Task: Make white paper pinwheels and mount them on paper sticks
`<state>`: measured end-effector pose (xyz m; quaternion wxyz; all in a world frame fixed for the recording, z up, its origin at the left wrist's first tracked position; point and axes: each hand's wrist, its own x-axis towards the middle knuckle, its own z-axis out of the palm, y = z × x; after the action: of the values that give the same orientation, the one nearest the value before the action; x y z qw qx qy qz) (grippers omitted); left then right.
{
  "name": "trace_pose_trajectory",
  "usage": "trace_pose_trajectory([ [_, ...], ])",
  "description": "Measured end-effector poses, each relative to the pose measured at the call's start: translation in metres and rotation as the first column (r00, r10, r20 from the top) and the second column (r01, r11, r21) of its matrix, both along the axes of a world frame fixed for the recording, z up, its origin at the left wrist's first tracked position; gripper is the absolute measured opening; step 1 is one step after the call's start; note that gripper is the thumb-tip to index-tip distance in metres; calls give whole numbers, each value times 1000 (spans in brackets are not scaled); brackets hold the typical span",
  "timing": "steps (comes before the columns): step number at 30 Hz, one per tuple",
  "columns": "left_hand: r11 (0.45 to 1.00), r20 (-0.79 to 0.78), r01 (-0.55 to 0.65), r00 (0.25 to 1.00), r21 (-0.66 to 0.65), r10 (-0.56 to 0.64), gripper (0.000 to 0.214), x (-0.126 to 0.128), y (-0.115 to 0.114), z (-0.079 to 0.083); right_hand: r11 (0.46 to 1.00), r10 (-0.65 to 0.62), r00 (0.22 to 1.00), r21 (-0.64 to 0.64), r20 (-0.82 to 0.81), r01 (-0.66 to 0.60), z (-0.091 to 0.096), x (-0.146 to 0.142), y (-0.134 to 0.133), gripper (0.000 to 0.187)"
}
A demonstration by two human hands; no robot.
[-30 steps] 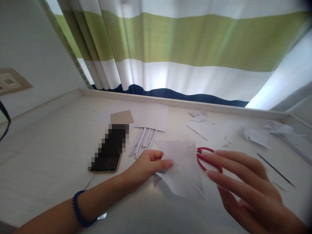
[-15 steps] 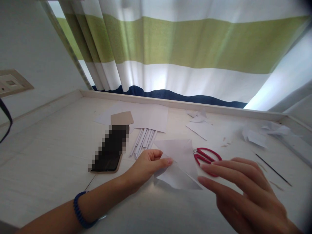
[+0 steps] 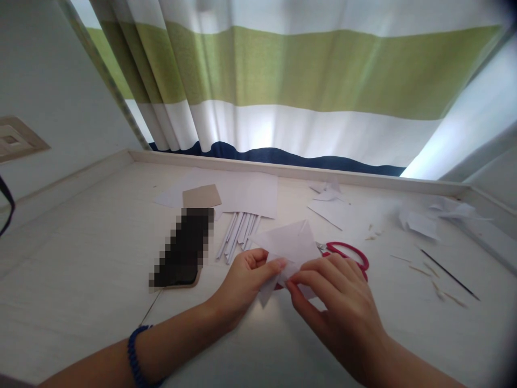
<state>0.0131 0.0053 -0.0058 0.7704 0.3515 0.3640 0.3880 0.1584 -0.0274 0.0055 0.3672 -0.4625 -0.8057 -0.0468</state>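
Note:
A white sheet of paper (image 3: 288, 240) is held up above the white tabletop, its lower part bent over. My left hand (image 3: 246, 277) is closed on its left side, thumb lying on top. From the right, my right hand (image 3: 339, 302) pinches the lower edge of the same paper between thumb and fingers. Behind that hand lies a pair of red-handled scissors (image 3: 349, 248), partly covered by the fingers and the paper. Just beyond my left hand rest several thin rolled paper sticks (image 3: 238, 231).
A phone (image 3: 183, 250), partly pixelated, lies at the left near a brown card (image 3: 202, 195) on white sheets (image 3: 254, 191). Paper scraps (image 3: 329, 194) are at the back. Rightward are a dark thin stick (image 3: 450, 274), small pale bits and crumpled paper (image 3: 420, 223). A curtain (image 3: 283, 70) hangs behind.
My right hand has moved left and inward, from beside the paper's right corner onto its lower edge. The paper has turned and its lower part is now bent. My left hand keeps its hold.

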Motion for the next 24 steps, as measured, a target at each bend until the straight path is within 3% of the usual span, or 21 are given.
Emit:
trace_pose_trajectory([
  [8,1000,-32,-14,999,18,15,22,0,2,-2,964,-103,989,-256,-108,73,-2,8,7,10],
  [14,1000,-24,18,1000,24,-18,13,0,4,-3,946,-97,985,-319,-143,47,-2,10,12,13],
  [24,998,-70,60,996,-3,-60,16,1,5,-7,931,-114,986,-358,-122,64,-4,12,14,16],
])
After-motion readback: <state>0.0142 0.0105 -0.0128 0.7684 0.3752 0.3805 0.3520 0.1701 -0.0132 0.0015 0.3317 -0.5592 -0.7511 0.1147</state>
